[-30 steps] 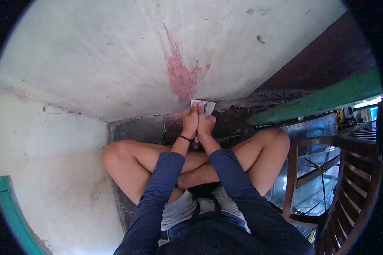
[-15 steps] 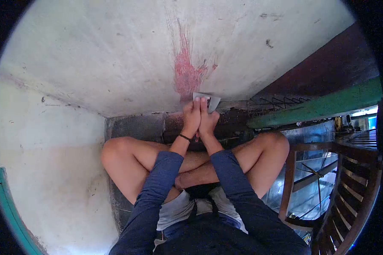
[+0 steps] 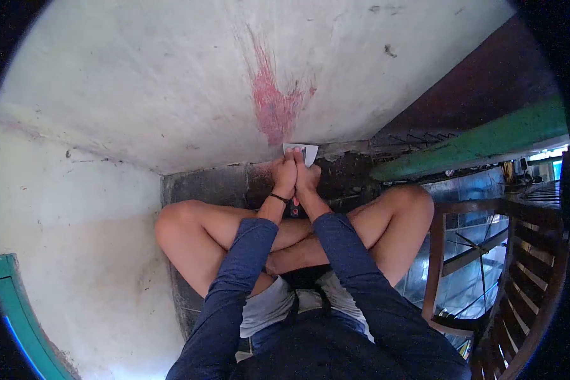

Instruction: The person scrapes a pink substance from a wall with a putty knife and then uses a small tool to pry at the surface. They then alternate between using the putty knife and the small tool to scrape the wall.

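Observation:
Both my hands are wrapped round a wide-bladed scraper (image 3: 310, 153), side by side. My left hand (image 3: 284, 175), with a dark band at the wrist, closes on it from the left. From the right, my right hand (image 3: 307, 178) presses against it, also closed. The thumbs lie up against the flat metal blade, and the red and black handle end pokes out below between the wrists. The blade's edge is at the foot of the pale wall (image 3: 171, 82), just below a scraped red patch (image 3: 273, 107) with thin streaks running upward.
My crossed legs (image 3: 202, 237) lie under my forearms on dark floor tiles (image 3: 202, 190). A second pale wall (image 3: 95, 253) meets the first at the left, with a green frame (image 3: 9, 285) beyond. To the right are a green beam (image 3: 475, 152) and a brown slatted wooden chair (image 3: 529, 278).
The scraper and both hands have dropped slightly toward the wall's foot, and the blade's tilt has changed. More of the handle end shows below. The view has shifted a little.

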### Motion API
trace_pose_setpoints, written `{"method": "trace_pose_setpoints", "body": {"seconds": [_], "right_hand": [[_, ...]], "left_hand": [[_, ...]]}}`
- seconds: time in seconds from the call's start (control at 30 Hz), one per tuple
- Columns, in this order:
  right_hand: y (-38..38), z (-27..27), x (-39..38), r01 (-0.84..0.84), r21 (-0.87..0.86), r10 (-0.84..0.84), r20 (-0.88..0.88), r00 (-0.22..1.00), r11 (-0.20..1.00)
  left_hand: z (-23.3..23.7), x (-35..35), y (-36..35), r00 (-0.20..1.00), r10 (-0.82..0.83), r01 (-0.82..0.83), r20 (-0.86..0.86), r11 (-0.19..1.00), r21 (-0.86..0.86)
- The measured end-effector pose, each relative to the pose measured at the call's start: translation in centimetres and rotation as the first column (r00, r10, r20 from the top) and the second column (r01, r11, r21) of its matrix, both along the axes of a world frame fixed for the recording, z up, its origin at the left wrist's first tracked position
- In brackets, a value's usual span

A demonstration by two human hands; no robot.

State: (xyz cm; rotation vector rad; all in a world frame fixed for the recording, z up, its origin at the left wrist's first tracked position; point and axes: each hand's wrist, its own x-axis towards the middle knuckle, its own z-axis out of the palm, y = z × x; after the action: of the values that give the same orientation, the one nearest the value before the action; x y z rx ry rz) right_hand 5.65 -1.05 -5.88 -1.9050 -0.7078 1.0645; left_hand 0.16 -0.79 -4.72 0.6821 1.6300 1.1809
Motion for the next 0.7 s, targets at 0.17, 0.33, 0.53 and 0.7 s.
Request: {"method": "trace_pose_setpoints", "body": {"seconds": [0.17,0.33,0.53,0.7], "right_hand": [[-0.2,4.7,0.2,-0.004,0.165,0.025,-0.130,0.991,0.986],[0.2,-0.9,0.0,0.004,0.028,-0.002,-0.070,0.998,1.000],[-0.1,3.5,0.3,-0.023,0.143,0.044,-0.146,0.988,0.989],[-0.1,3.3,0.3,-0.020,0.152,0.033,-0.079,0.996,0.988]], "left_hand": [[0.1,-0.1,0.6,0.995,-0.033,0.023,0.095,0.995,0.096],[-4.9,-0.4,0.6,0.997,-0.001,-0.001,0.072,1.000,0.021],[-2.2,-0.3,1.2,0.999,-0.034,0.031,0.026,0.990,0.135],[-2.9,0.0,0.5,0.988,-0.024,0.002,0.152,0.990,0.141]]}}
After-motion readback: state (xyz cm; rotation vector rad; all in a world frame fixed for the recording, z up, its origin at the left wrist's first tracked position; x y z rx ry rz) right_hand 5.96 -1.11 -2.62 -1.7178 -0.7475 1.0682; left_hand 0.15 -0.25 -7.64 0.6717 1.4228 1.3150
